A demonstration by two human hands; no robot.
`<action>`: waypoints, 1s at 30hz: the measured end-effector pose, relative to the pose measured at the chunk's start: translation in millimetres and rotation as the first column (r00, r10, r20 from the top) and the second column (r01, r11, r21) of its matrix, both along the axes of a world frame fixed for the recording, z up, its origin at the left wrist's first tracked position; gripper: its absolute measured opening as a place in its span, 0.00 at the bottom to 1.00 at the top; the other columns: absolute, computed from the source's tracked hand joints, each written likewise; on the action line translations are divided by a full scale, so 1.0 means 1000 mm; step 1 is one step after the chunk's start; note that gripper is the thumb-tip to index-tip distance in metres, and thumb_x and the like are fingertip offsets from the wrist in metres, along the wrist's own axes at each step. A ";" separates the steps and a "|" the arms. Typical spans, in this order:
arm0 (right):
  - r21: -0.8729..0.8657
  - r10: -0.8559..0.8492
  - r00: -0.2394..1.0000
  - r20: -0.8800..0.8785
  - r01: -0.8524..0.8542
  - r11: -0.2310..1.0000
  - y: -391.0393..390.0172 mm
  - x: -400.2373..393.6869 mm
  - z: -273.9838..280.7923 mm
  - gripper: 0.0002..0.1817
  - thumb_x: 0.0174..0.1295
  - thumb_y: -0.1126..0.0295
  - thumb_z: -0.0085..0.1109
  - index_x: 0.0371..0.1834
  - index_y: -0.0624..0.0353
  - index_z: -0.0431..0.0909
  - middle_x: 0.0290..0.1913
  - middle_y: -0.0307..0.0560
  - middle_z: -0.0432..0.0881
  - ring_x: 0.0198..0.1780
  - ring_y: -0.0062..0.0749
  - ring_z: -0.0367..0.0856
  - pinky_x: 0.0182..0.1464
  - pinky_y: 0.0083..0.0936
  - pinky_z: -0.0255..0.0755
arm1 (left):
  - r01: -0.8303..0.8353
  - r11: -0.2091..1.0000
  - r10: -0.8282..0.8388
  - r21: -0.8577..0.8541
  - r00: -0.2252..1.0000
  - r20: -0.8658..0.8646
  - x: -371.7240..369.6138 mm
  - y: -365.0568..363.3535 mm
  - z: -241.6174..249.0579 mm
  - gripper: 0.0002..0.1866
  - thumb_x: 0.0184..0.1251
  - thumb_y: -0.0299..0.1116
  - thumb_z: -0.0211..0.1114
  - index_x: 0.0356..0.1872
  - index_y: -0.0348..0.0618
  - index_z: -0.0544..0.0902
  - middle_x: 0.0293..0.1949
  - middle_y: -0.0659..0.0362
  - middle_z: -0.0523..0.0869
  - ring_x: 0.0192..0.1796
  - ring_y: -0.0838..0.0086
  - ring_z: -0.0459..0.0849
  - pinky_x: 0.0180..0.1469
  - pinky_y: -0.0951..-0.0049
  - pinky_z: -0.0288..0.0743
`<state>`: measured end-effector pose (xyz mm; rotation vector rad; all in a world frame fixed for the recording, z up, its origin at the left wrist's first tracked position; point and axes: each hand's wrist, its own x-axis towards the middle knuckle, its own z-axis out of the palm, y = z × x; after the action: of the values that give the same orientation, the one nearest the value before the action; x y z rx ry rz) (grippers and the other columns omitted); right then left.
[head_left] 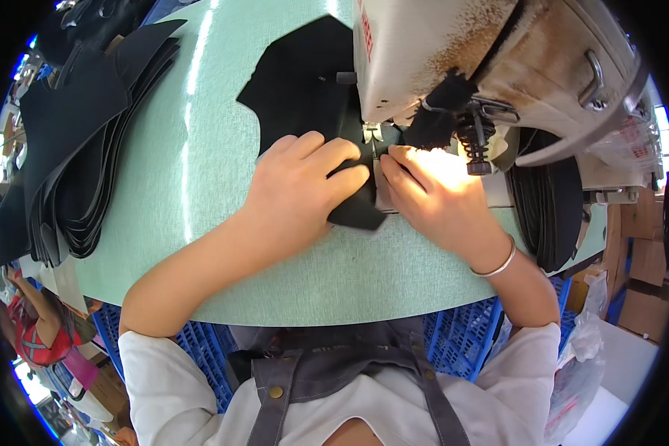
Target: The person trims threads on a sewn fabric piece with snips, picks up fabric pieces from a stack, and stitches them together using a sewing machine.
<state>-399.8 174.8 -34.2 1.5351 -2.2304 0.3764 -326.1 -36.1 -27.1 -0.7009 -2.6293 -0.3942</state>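
Observation:
A flat black leather-like piece (299, 89) lies under the head of a sewing machine (431, 52), its lower end reaching toward me. Curled over its near part, my left hand (297, 178) pinches it just left of the presser foot (372, 132). My right hand (442, 195) is closed, with its fingertips at the right edge of the piece beside the needle area. The bright machine lamp washes out the back of that hand. What lies beneath the right fingers is partly hidden.
Stacked black cut pieces (74, 134) overhang the table's left side; another black stack (548, 201) stands right of the machine. Blue plastic crates (461, 334) sit below the green tabletop (275, 286). A person in red (41, 331) is at lower left. Cardboard boxes (644, 260) stand right.

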 end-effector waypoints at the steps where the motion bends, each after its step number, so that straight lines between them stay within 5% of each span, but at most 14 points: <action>1: 0.001 0.006 1.000 -0.002 -0.006 1.000 -0.001 0.001 0.001 0.13 0.51 0.72 0.60 0.41 0.62 0.80 0.37 0.40 0.76 0.33 0.28 0.80 0.28 0.23 0.73 | 0.043 0.999 -0.044 0.018 0.999 0.016 -0.001 -0.003 0.001 0.19 0.38 0.33 0.73 0.38 0.46 0.85 0.43 0.63 0.85 0.34 0.70 0.77 0.35 0.69 0.68; 3: 0.047 -0.035 0.993 0.115 0.030 0.998 -0.001 0.004 0.001 0.16 0.48 0.76 0.68 0.42 0.63 0.81 0.44 0.44 0.81 0.36 0.34 0.83 0.37 0.27 0.78 | 0.048 0.999 -0.048 -0.021 0.999 0.005 -0.001 -0.006 0.003 0.19 0.38 0.33 0.73 0.38 0.46 0.86 0.43 0.64 0.85 0.35 0.70 0.77 0.36 0.69 0.68; 26: -0.022 -0.109 0.979 0.171 0.115 0.993 -0.012 0.012 0.004 0.20 0.47 0.79 0.64 0.48 0.65 0.81 0.51 0.53 0.78 0.38 0.38 0.80 0.38 0.29 0.76 | 0.109 0.993 -0.112 -0.053 0.991 -0.073 -0.008 -0.003 -0.001 0.18 0.41 0.31 0.67 0.39 0.42 0.86 0.41 0.65 0.85 0.36 0.71 0.76 0.37 0.69 0.67; 28: -0.022 -0.114 0.976 0.184 0.120 0.992 -0.011 0.011 0.005 0.20 0.48 0.79 0.63 0.49 0.65 0.81 0.51 0.53 0.79 0.38 0.37 0.80 0.38 0.29 0.75 | 0.055 0.998 -0.057 -0.023 0.992 -0.108 -0.010 0.000 -0.003 0.08 0.47 0.31 0.62 0.31 0.45 0.82 0.31 0.65 0.75 0.39 0.72 0.74 0.40 0.71 0.67; 30: -0.016 -0.102 0.979 0.174 0.107 0.994 -0.005 0.012 0.007 0.22 0.48 0.80 0.62 0.50 0.65 0.81 0.50 0.52 0.80 0.39 0.38 0.80 0.40 0.28 0.75 | 0.064 0.998 -0.066 -0.022 0.992 -0.107 -0.011 -0.001 0.001 0.14 0.43 0.31 0.66 0.35 0.44 0.84 0.35 0.64 0.79 0.38 0.71 0.75 0.39 0.70 0.67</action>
<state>-388.3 169.5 -27.7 1.4129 -2.4170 0.5220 -336.6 -37.0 -25.7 -0.7929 -2.5173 -0.3407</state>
